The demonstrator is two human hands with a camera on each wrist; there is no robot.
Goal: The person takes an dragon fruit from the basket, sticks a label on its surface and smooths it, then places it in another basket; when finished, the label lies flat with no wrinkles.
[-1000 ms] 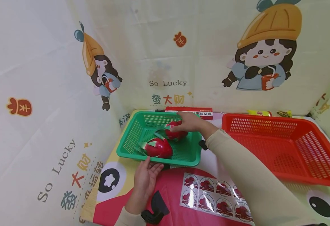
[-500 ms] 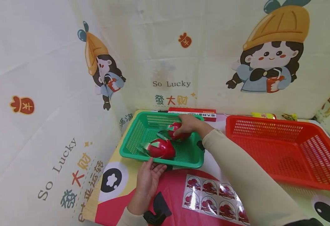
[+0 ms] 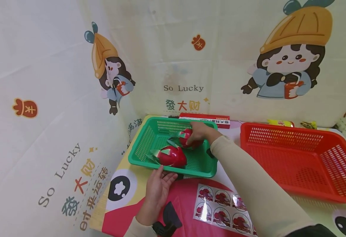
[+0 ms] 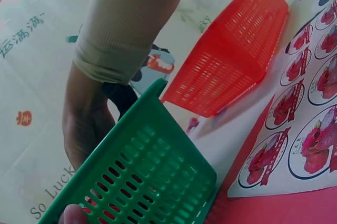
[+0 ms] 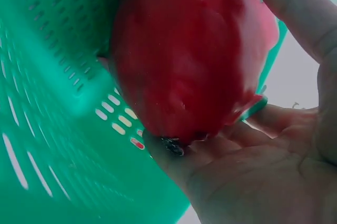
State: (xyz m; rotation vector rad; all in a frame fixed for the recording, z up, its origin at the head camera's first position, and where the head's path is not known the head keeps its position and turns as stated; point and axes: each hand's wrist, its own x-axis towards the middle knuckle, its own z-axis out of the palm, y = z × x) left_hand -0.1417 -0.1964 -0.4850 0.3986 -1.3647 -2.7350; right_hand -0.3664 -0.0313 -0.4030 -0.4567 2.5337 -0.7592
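Observation:
Two red dragon fruits with green-tipped scales lie in a green plastic basket [image 3: 143, 140] in the head view. My right hand [image 3: 202, 131] grips the far dragon fruit [image 3: 185, 134] from above. In the right wrist view the thumb and fingers spread around that dragon fruit [image 5: 184, 60], which fills the upper middle. The near dragon fruit [image 3: 173, 156] lies by the basket's front wall. At that wall my left hand [image 3: 158, 187] is palm up, its thumb touching the basket near the rim and its fingers fairly straight below. The left thumb [image 4: 73, 215] shows against the green wall.
A larger red basket [image 3: 285, 161] stands to the right. Behind the green basket lies a red and white box [image 3: 204, 120], with a yellow packet [image 3: 280, 123] farther right. A sheet of round dragon fruit stickers [image 3: 220, 207] lies in front. Printed cloth covers the walls.
The head view has turned slightly, so the scene drifts right. Both hands stay where they were at the basket and the far dragon fruit.

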